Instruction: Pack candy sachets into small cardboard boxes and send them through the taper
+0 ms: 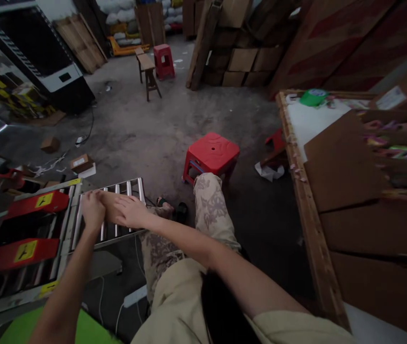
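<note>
Both my arms reach forward and my hands meet above the end of a metal roller conveyor [124,188]. My left hand [91,210] shows its back, with its fingers stretched to the right. My right hand [132,211] lies over those fingers and wraps them. Neither hand holds an object. Below the hands are my legs in patterned trousers [210,210] and a sandalled foot [166,206] on the concrete floor.
A machine with red guards and yellow warning labels [27,248] stands at left. A red plastic stool [211,155] sits ahead on the floor. At right is a wood-edged table [298,181] with cardboard sheets [343,167]. Farther back are a wooden bench [148,69], a second red stool [163,59] and stacked boxes.
</note>
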Action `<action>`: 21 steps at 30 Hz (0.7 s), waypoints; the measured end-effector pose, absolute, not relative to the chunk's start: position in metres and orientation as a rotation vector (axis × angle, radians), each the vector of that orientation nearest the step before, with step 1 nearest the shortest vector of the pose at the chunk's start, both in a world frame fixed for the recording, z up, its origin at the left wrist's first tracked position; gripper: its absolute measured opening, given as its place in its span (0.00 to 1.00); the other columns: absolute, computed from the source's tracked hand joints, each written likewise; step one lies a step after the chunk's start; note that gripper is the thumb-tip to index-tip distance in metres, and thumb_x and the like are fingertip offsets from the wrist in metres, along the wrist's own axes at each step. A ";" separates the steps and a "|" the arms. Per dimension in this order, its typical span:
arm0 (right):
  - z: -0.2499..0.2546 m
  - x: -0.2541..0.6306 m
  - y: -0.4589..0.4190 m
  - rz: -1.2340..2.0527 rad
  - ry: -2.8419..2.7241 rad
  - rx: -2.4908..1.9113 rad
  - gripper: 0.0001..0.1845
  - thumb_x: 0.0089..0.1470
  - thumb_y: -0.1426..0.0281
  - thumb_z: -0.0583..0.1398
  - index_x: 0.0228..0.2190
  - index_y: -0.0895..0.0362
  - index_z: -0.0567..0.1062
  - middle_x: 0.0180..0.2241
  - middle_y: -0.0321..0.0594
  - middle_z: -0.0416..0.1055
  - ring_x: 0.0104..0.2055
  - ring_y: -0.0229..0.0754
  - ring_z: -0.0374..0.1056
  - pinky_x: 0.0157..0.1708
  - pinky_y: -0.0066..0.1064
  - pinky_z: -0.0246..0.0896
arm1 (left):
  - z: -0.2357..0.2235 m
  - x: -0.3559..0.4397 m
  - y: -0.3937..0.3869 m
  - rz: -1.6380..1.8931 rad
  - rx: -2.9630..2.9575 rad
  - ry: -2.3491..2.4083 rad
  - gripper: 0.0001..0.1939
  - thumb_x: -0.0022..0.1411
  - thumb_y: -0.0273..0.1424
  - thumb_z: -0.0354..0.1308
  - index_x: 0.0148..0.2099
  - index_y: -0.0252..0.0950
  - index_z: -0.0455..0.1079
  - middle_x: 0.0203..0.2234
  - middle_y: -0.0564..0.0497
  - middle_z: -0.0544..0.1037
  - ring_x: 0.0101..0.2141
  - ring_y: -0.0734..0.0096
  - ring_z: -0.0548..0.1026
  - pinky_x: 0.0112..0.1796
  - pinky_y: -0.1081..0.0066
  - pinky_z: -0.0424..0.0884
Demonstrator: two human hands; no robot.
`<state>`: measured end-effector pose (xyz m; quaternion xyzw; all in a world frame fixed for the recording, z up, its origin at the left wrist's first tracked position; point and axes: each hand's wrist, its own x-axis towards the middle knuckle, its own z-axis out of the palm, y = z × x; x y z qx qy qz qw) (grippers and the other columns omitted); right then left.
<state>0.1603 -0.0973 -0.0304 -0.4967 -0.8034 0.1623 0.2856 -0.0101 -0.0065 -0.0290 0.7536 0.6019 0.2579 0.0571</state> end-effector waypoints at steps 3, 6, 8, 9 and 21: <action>-0.021 0.172 -0.094 0.715 -2.029 -1.162 0.25 0.53 0.70 0.65 0.53 0.62 0.72 0.60 0.52 0.65 0.65 0.51 0.57 0.67 0.45 0.43 | -0.033 0.009 -0.044 0.767 2.278 1.570 0.21 0.66 0.35 0.42 0.52 0.31 0.69 0.50 0.37 0.75 0.53 0.55 0.71 0.58 0.52 0.63; -0.019 0.197 -0.101 1.131 -1.839 -0.828 0.34 0.44 0.66 0.70 0.54 0.58 0.72 0.59 0.49 0.67 0.61 0.50 0.63 0.63 0.45 0.54 | -0.025 0.022 -0.085 0.676 2.310 1.519 0.30 0.66 0.47 0.47 0.61 0.32 0.64 0.59 0.34 0.68 0.62 0.48 0.63 0.62 0.47 0.56; -0.036 0.218 -0.109 1.316 -1.595 -0.754 0.46 0.40 0.59 0.72 0.59 0.56 0.67 0.62 0.51 0.63 0.62 0.50 0.62 0.62 0.44 0.57 | -0.017 0.027 -0.100 0.383 2.403 1.550 0.44 0.58 0.54 0.56 0.67 0.32 0.57 0.67 0.30 0.55 0.68 0.37 0.48 0.64 0.40 0.45; -0.051 0.228 -0.114 1.409 -1.402 -0.798 0.47 0.38 0.56 0.73 0.58 0.55 0.68 0.61 0.50 0.64 0.61 0.51 0.63 0.61 0.43 0.58 | -0.014 0.029 -0.104 0.241 2.435 1.549 0.53 0.52 0.58 0.61 0.69 0.30 0.53 0.69 0.27 0.48 0.69 0.32 0.41 0.64 0.38 0.42; -0.192 0.331 -0.203 1.549 -0.628 -1.681 0.35 0.24 0.51 0.68 0.36 0.56 0.76 0.38 0.48 0.78 0.35 0.46 0.74 0.31 0.32 0.68 | -0.015 -0.019 -0.059 -0.017 2.333 1.918 0.53 0.57 0.50 0.60 0.72 0.22 0.43 0.70 0.27 0.41 0.70 0.36 0.36 0.66 0.44 0.39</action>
